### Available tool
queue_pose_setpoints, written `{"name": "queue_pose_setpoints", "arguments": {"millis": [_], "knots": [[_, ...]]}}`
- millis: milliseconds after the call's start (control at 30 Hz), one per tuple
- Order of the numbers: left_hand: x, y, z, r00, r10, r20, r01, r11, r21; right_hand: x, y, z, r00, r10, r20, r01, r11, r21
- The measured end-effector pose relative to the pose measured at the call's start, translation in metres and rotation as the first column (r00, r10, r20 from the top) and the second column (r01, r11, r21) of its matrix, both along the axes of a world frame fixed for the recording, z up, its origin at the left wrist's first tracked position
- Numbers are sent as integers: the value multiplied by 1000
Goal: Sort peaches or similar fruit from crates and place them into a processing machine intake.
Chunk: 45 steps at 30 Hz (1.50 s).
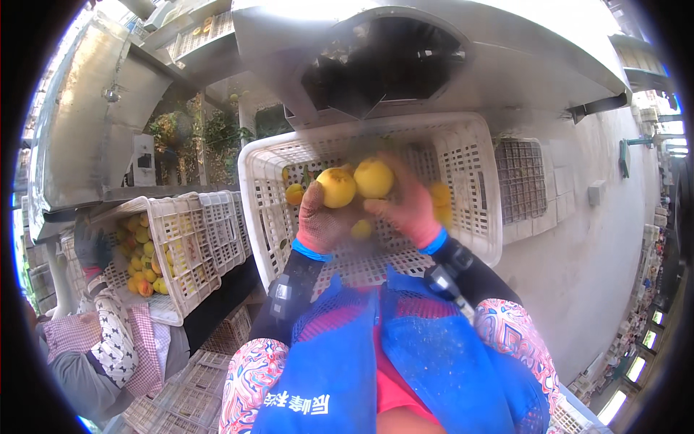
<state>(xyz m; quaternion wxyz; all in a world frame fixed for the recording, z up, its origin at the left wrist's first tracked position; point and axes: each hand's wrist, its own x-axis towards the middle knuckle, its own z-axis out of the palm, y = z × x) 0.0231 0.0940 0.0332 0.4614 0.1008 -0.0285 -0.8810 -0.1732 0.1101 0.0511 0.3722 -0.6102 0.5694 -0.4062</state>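
Both my hands wear pink gloves with blue cuffs and hang over a white plastic crate (pixel 256 217). My left hand (pixel 318 224) is closed on a yellow peach (pixel 336 188), thumb against its near left side. Just right of it, almost touching, another yellow peach (pixel 374 178) sits in my right hand (pixel 408 206), whose fingers are partly smeared by motion. Deeper in the crate lie a few more yellow fruits: a small one (pixel 294 193) at the left wall, one (pixel 361 230) below my hands, and some (pixel 440 195) behind my right hand.
Above the crate juts a metal chute with a dark opening (pixel 383 65). At left, a co-worker's gloved hand (pixel 92 242) is beside a tilted crate (pixel 184 253) of yellow peaches. A brown crate (pixel 520 179) stands on the pale floor (pixel 571 267) at right.
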Motion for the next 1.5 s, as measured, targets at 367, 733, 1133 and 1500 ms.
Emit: {"name": "queue_pose_setpoints", "arguments": {"millis": [367,733,1133,1500], "knots": [[14,-23,58,966,202,164,-157,955,-254,35,-16,87,986,-77,-150,44,976,-214],[14,-43,72,931,282,233,-172,899,-403,33,-43,100,980,-139,-141,91,949,-301],[5,-23,56,945,311,104,-271,919,-286,44,-113,109,867,-364,-341,138,832,-537],[-12,-26,44,906,384,179,-357,919,-166,47,-44,84,995,-77,-55,51,924,-380]]}}
